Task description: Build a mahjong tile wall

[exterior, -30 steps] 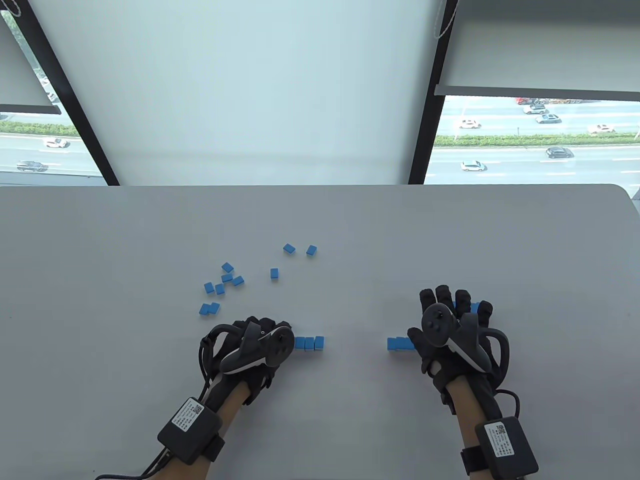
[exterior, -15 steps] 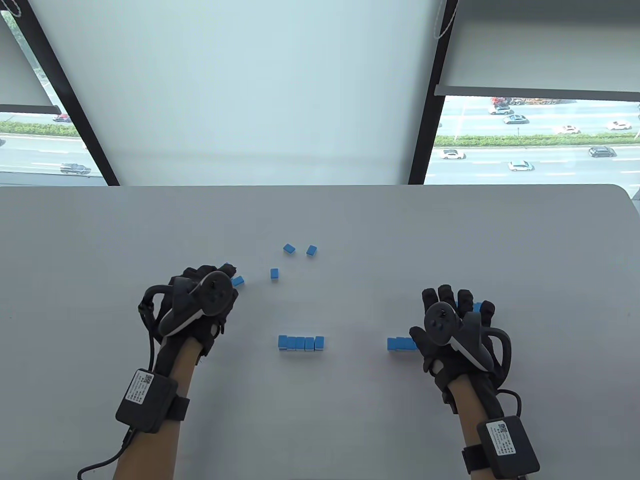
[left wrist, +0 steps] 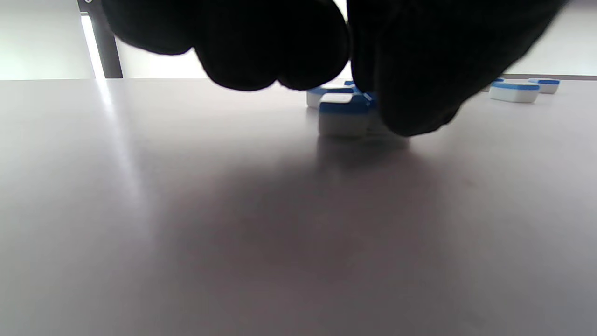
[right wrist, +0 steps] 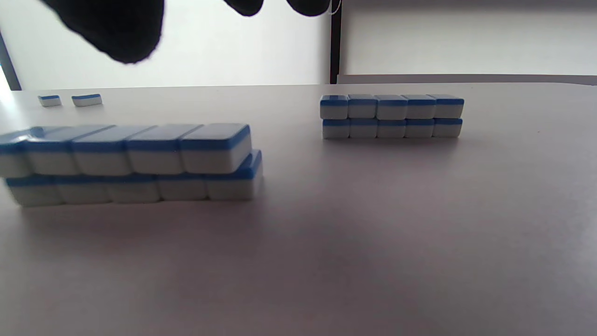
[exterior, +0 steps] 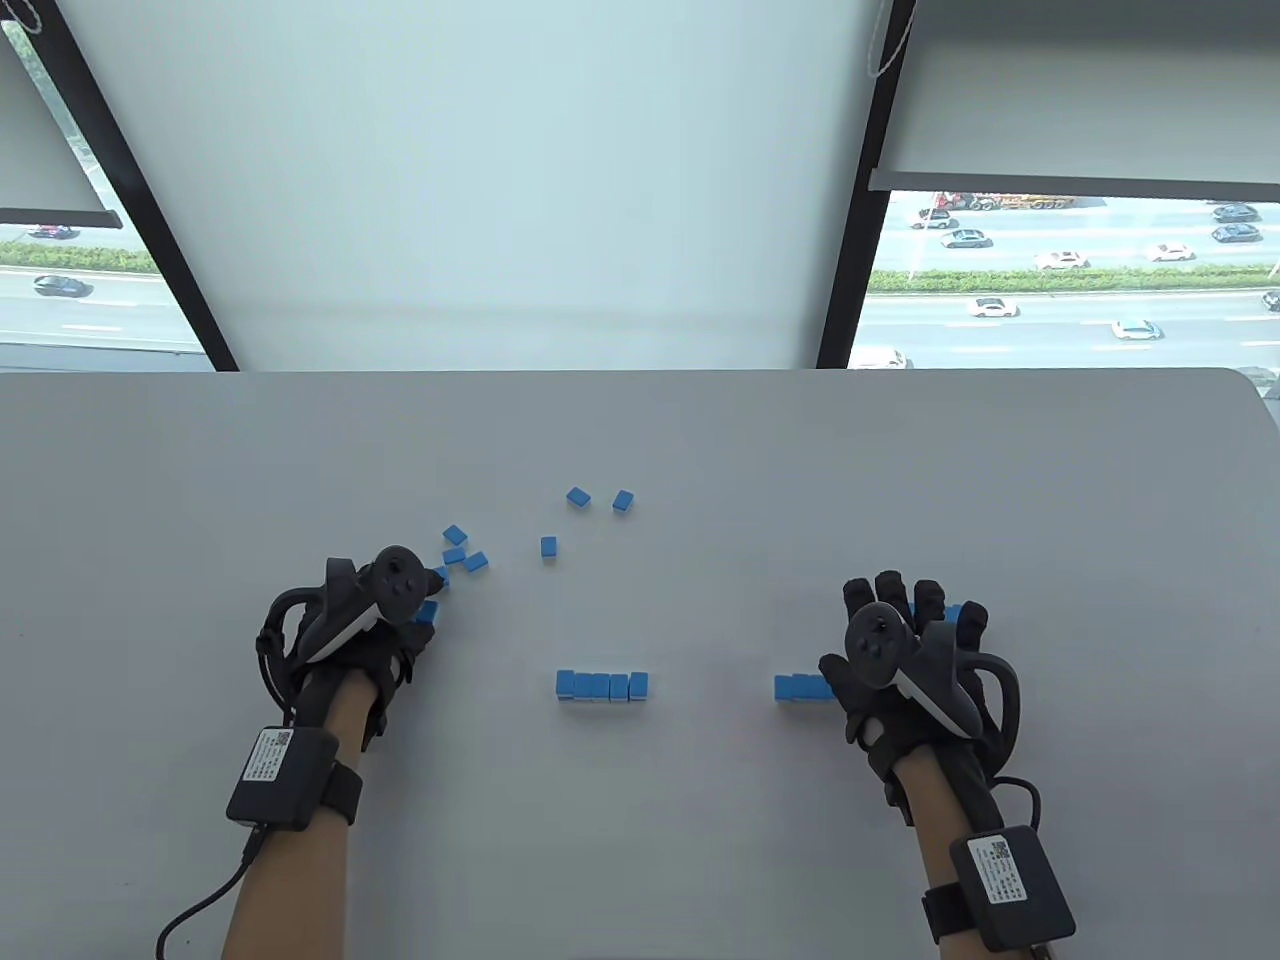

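Blue-backed, white-faced mahjong tiles lie on the grey table. A short row of tiles stands in the middle. My left hand is over the loose cluster. In the left wrist view its fingers touch one loose tile on the table; a firm grip is not visible. My right hand lies spread and holds nothing. A two-high wall is beside its thumb. A second two-high wall stands beyond, mostly hidden under the fingers in the table view.
Three loose tiles lie further back: two side by side and one nearer. The table's far edge meets the window. Cables hang from both wrist boxes.
My left hand left the middle row, uncovering its full length, went up-left to the loose cluster, then drew back slightly onto a nearer tile. The right hand has not moved.
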`<state>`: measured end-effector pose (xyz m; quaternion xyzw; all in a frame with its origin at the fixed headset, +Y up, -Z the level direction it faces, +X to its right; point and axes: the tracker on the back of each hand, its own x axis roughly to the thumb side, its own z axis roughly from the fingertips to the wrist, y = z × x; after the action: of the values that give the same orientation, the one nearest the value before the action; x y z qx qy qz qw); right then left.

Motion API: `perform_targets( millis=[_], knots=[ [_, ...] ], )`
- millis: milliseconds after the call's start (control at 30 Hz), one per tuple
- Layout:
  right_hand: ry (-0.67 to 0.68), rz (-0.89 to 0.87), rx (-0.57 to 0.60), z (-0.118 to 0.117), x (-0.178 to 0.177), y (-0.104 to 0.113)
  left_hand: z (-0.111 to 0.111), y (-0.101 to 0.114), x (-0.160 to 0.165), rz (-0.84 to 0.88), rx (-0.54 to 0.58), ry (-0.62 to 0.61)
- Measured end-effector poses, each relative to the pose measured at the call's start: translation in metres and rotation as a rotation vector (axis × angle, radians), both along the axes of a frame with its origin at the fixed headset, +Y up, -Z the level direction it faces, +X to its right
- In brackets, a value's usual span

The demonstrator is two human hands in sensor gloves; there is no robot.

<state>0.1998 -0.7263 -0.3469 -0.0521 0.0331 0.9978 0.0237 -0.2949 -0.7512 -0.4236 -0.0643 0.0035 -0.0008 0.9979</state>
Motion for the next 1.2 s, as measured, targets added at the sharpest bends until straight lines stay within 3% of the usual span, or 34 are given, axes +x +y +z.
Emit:
perform_targets(
  millis=[533,667,867,1000,1200],
  knots=[
    [0.001,0.011,-0.004,0.000,-0.002,0.000,0.006,-0.002,0.004,-0.033,0.017,-0.023],
    [0.001,0.007,-0.001,-0.001,-0.002,0.000,0.018,0.013,0.014,0.000,0.052,-0.058],
    [0.002,0.002,-0.002,-0.001,-0.002,-0.001,0.034,0.027,0.042,0.059,0.005,-0.168],
    [0.007,0.004,-0.002,-0.001,-0.003,-0.001,0.037,0.021,0.062,0.073,-0.036,-0.222],
    [0.008,0.006,-0.001,-0.001,-0.004,-0.002,0.037,0.005,0.078,-0.059,-0.087,-0.253]
  ],
)
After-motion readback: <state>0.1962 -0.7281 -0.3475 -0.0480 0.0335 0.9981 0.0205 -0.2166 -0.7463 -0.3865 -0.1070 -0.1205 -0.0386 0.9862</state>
